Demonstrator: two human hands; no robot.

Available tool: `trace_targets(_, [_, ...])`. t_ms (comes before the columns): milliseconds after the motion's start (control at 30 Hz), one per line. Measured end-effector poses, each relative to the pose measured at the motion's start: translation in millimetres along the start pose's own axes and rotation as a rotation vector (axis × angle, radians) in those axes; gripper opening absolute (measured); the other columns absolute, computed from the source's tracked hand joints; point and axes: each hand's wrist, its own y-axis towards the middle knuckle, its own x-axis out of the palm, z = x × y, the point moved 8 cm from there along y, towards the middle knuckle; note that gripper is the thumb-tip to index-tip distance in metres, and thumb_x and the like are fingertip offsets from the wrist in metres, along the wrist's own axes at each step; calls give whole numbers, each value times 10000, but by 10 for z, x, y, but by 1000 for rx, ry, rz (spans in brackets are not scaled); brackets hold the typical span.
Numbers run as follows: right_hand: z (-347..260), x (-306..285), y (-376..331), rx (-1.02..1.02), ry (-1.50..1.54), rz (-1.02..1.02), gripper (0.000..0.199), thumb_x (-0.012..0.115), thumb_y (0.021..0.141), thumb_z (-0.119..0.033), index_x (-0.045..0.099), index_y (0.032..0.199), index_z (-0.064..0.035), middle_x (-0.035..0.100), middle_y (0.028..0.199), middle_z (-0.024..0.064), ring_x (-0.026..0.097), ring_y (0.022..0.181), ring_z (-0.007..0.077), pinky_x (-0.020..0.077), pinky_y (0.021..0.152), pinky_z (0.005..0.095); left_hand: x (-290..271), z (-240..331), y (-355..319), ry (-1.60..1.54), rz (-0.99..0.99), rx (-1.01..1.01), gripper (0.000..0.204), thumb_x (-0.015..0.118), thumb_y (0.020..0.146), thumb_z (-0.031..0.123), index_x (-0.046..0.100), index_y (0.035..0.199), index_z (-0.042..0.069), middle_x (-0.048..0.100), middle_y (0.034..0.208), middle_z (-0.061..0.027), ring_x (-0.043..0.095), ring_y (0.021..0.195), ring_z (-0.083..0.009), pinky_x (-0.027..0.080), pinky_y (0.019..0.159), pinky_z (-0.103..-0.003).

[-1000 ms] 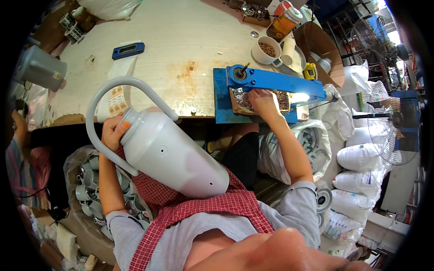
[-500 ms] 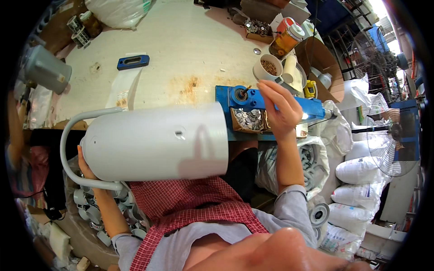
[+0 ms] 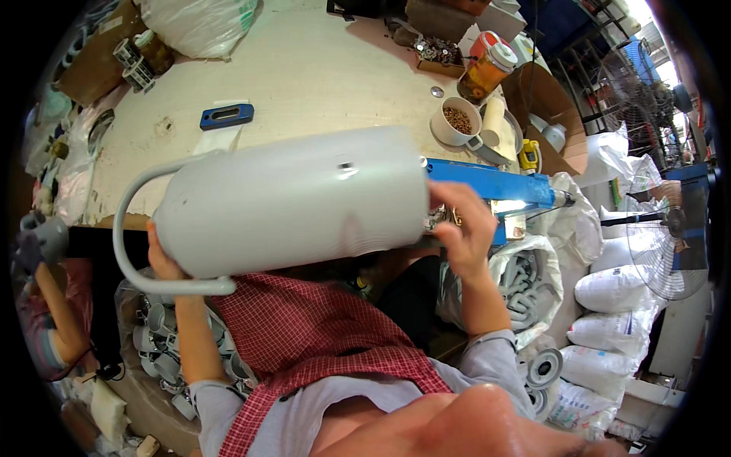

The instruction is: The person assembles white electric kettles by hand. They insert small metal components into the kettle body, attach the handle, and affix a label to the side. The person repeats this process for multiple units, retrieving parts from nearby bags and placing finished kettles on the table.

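Note:
A large pale grey cylinder lies on its side in the air in front of me, tilted with its right end higher. It has a small slot in its wall and a curved grey handle at the left end. My left hand holds it by that left end. My right hand is at the cylinder's right rim, fingers and thumb apart; whether the fingertips touch is unclear. Behind that rim stands a blue bench tool, mostly covered by the cylinder. Small metal parts beneath it are largely hidden.
On the pale table lie a blue tool, a cup of small brown pieces and an orange jar. Grey metal parts fill a bag at left. Grey handles lie bagged at right. A co-worker's gloved hand shows far left.
The cylinder has risen and swung right, its right end tilting up over the blue bench tool. My right hand came down from the tool to the rim. A co-worker's arm holding something grey appeared at left.

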Motion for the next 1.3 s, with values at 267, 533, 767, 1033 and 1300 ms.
trace_targets(267, [1277, -892, -1165, 423, 541, 659, 244, 524, 1005, -126, 517, 1227, -24, 572, 1129, 46, 538, 1027, 135, 426, 908, 293, 1590, -905, -498, 124, -492, 247, 459, 545, 976, 467, 619, 924, 17, 566, 790, -4, 485, 711, -97, 384, 607, -252])
trace_targets(533, [1518, -1309, -1265, 370, 516, 649, 235, 534, 1006, -145, 527, 1197, -9, 580, 1126, 47, 532, 1057, 147, 395, 963, 321, 2248, -1113, -713, 183, -721, 225, 597, 626, 897, 565, 634, 967, -27, 575, 752, -8, 499, 707, -96, 426, 652, -253])
trace_targets(767, [1516, -1291, -1264, 383, 498, 644, 275, 512, 1016, -144, 511, 1253, -4, 583, 1174, 68, 540, 1076, 153, 404, 965, 327, 2281, -1122, -662, 137, -662, 225, 542, 647, 903, 512, 633, 983, -24, 596, 778, -4, 501, 695, -86, 411, 618, -245])
trace_targets(1033, [1396, -1397, -1509, 682, 26, 729, 389, 648, 909, -126, 585, 1263, 21, 598, 1062, 47, 556, 914, 140, 454, 847, 276, 1753, -1611, -365, 334, -486, 178, 369, 560, 955, 337, 611, 926, -27, 626, 868, -83, 564, 777, -170, 457, 677, -322])
trace_targets(1300, [2625, -2514, -3656, 1144, -718, 398, 406, 692, 829, -178, 588, 1183, -7, 654, 1105, 196, 641, 1007, 341, 491, 921, 419, 1648, -1655, -120, 212, -553, 119, 626, 595, 930, 485, 561, 1211, -73, 636, 1156, -158, 624, 1057, -239, 494, 937, -365])
